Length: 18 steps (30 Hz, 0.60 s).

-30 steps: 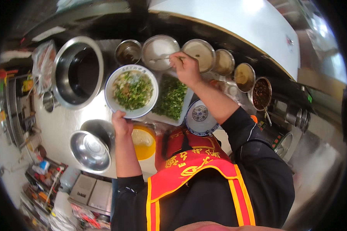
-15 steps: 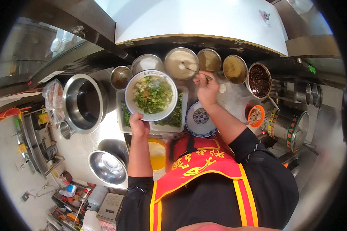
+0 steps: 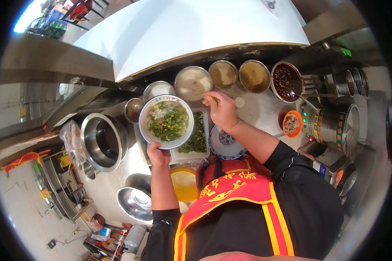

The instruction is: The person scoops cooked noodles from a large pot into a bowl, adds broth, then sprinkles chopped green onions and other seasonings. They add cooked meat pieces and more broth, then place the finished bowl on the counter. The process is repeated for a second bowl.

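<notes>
My left hand (image 3: 158, 153) grips the near rim of a white bowl (image 3: 187, 135) with a blue edge. Chopped green onions (image 3: 166, 124) fill much of it, with a brown patch and some whitish bits on top. Closed around the handle of a thin metal spoon (image 3: 200, 92), my right hand (image 3: 222, 109) is at the near edge of a steel basin of pale powder (image 3: 193, 80). The spoon's head is over or in this powder; which one I cannot tell. Under the bowl stands a clear tub of chopped greens (image 3: 199, 141), partly hidden.
Steel basins of white seasoning (image 3: 158, 90), brownish powder (image 3: 223, 74) and dark chili sauce (image 3: 286, 81) line the far side. Nearer are a blue-patterned plate (image 3: 226, 150), an orange bowl (image 3: 292, 123), a yellow-filled tub (image 3: 184, 184), a large steel pot (image 3: 89, 143) and a cylindrical cooker (image 3: 331, 126).
The view has swung, shifting the counter within it. My right hand and spoon have come nearer to the held bowl. A whitish patch now shows on the greens.
</notes>
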Tool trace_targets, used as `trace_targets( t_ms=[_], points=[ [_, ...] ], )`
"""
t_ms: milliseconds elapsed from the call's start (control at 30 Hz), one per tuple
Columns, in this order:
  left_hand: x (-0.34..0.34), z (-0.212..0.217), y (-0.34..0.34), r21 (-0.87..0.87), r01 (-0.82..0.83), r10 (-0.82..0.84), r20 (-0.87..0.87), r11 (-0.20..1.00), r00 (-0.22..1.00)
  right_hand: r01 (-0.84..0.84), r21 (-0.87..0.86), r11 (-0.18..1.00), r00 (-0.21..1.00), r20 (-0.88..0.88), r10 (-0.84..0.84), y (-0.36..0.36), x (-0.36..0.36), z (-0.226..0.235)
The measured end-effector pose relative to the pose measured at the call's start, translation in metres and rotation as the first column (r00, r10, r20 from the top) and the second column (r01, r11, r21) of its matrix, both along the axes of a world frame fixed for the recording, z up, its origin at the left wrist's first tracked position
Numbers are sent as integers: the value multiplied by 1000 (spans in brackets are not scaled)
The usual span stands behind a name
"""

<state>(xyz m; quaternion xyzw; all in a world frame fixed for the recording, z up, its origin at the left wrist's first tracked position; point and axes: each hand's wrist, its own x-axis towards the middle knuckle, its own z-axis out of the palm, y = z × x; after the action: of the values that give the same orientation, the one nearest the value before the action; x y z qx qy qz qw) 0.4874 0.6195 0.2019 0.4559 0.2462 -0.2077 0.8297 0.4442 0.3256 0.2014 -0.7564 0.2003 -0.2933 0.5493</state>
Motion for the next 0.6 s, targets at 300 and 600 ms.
trace_targets(
  t_ms=[300,600],
  points=[
    [-21,6,-58,-98,43,-43,2,994,999,-220,-367,904,931,-354,83,-141,25,-31],
    [-43,11,-87,-45,92,-92,2,995,996,-108,-211,972,932,-363,24,-147,23,-48]
  ],
)
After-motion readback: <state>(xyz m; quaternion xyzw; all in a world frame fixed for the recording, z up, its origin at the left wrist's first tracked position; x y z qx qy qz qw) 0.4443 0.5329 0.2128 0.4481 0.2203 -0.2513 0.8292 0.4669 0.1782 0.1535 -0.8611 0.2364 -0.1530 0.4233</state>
